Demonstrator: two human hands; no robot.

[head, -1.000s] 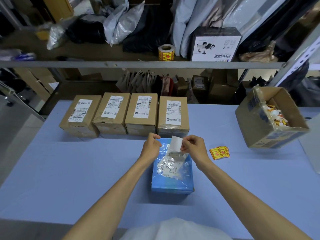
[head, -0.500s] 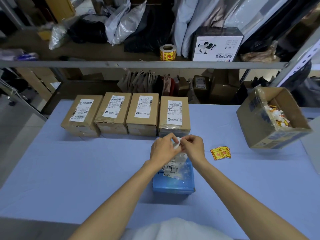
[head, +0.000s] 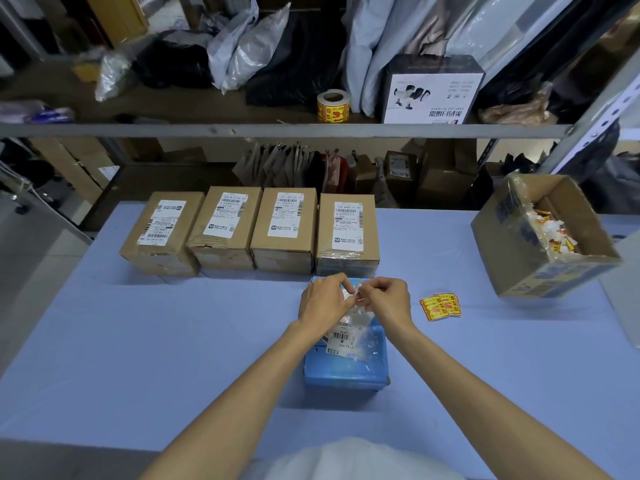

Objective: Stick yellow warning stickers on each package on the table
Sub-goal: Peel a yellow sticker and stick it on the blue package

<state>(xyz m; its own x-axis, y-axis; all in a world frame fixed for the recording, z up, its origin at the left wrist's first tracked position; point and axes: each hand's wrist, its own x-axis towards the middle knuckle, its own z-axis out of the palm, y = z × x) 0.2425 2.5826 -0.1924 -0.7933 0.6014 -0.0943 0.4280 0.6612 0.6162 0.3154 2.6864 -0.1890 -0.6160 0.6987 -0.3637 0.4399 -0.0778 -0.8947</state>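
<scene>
White top (head: 349,460) worn, with 2 bare forearms (head: 242,393).

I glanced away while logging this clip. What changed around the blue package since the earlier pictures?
The left hand and right hand have closed together over the far end of the blue package; the white paper strip that stood tall between them is now mostly hidden in their fingers, both pinching it. The four brown boxes, the loose yellow stickers and the open carton stayed put.

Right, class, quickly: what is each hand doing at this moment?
Left hand: fingers pinch the white slip.
Right hand: fingers pinch the same white slip.
</scene>
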